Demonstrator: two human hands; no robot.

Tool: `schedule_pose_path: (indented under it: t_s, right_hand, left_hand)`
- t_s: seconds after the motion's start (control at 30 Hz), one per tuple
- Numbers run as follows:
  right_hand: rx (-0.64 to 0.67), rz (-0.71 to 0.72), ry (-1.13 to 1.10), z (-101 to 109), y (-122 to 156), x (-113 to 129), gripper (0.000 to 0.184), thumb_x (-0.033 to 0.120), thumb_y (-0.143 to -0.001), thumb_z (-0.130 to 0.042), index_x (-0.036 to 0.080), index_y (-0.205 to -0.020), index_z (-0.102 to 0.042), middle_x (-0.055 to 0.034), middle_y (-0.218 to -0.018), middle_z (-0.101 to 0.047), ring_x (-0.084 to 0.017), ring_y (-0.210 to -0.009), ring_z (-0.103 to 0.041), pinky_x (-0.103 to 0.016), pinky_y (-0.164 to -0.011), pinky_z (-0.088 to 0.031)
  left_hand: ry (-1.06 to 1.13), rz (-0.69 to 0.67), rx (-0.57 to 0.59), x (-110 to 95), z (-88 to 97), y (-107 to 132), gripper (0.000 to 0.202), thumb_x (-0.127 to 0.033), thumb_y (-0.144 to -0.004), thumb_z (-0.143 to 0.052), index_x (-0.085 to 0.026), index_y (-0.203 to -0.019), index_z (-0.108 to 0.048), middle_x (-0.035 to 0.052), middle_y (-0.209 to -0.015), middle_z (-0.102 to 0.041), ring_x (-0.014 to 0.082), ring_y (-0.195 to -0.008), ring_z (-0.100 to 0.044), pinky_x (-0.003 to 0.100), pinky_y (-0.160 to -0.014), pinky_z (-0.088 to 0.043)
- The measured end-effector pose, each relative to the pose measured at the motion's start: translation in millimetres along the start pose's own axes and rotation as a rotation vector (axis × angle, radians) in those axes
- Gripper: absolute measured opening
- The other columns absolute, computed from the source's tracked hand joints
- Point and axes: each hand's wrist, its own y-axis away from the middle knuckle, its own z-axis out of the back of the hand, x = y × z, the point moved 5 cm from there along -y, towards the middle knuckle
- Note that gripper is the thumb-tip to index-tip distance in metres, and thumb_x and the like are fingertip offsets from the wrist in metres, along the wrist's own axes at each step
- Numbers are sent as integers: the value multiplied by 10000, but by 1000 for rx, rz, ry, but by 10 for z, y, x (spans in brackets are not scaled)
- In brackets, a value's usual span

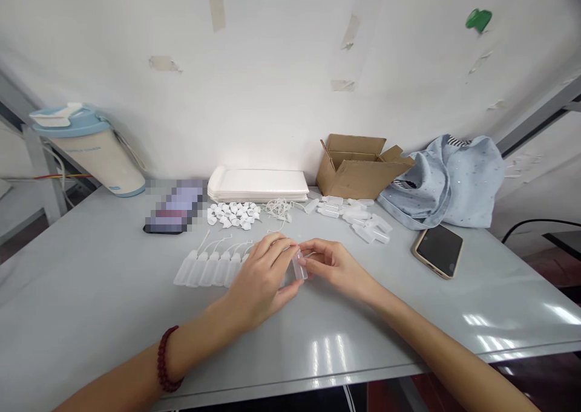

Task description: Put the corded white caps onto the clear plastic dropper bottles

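A small translucent plastic bottle (299, 268) stands between my two hands near the middle of the table. My right hand (336, 268) pinches it between thumb and fingers. My left hand (263, 273), with a red bead bracelet on the wrist, is closed around the bottle's other side, fingertips at its top and thumb near its base. Whether a cord or cap is at the top is hidden by the fingers. Left of the hands lies a row of similar bottles (195, 271) with thin white cords attached; my left hand covers part of it.
Behind the hands are white caps (233, 213), tangled white cords (278, 208) and loose clear bottles (363, 217). White envelopes (263, 182) and an open cardboard box (363, 179) are by the wall. Phones (440, 250), a tumbler (100, 158) and blue cloth (458, 182) stand at the sides.
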Motion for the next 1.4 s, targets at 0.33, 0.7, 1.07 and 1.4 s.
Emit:
schedule_pose_path:
  t_s: [0.33, 0.7, 1.07, 1.4]
  right_hand:
    - [-64, -11, 279, 215, -80, -94, 209, 317, -850, -542, 157, -872, -675, -28, -768, -670, -131, -602, -599, -277, -622, -460]
    - [-163, -29, 292, 352, -120, -63, 226, 337, -846, -527, 148, -823, -648, -37, -766, -691, -125, -586, -578, -247, -539, -409]
    - [-198, -16, 311, 393, -142, -48, 250, 380, -827, -536, 155, -793, -640, -39, -756, -688, -132, -576, -583, -258, -545, -425]
    - [-499, 255, 724, 657, -208, -130, 235, 291, -850, -491, 170, -989, -637, -137, -1092, -640, -284, -1037, -570, -422, -810, -494]
  left_hand:
    - [7, 101, 199, 87, -81, 14, 322, -147, -733, -647, -166, -1041, -558, 94, -1076, -635, 313, -1096, -497, 486, -884, -470]
    - [35, 144, 302, 127, -84, 32, 424, -112, -701, -585, -142, -1120, -529, 105, -1118, -599, 315, -1134, -453, 483, -917, -423]
    - [56, 131, 331, 123, -90, 47, 446, -149, -694, -599, -153, -1135, -530, 111, -1136, -579, 312, -1136, -454, 486, -937, -415]
    - [139, 217, 260, 217, 43, -59, 321, -259, -869, -497, -133, -1163, -517, 130, -1183, -560, 287, -1180, -429, 502, -974, -413]
